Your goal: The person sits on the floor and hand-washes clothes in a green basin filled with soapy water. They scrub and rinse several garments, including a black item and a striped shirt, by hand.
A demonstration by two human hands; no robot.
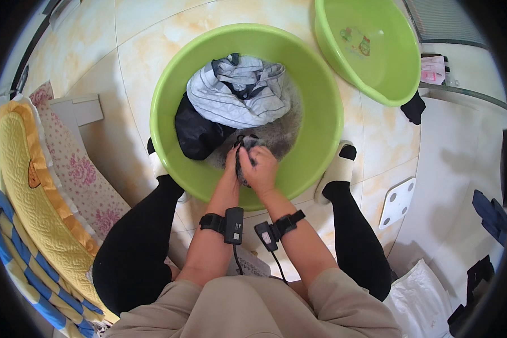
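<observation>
Had a large green basin on the floor, between slippered feet. Found open room inside along the right wall and in the near right part, with a bare band of wall below the far rim too. Had less room on the left, with black cloth lying against that wall. Saw a second green basin close by the far right rim; could not tell whether touching.

Held a dark cloth, wet and flecked with suds, in the near half of the large basin, about midway between the left and right walls. Saw its long axis run roughly from far rim to near rim, with the upper end toward a white striped cloth heaped in the far half. Could not make out the folds under the fingers.

Had both hands close together and curled tight on the dark cloth: pressed the left hand against its left side, wrapped the right hand over its right. Reached with both forearms over the near rim, slanted inward toward each other, with black straps fastened around them outside the basin.
</observation>
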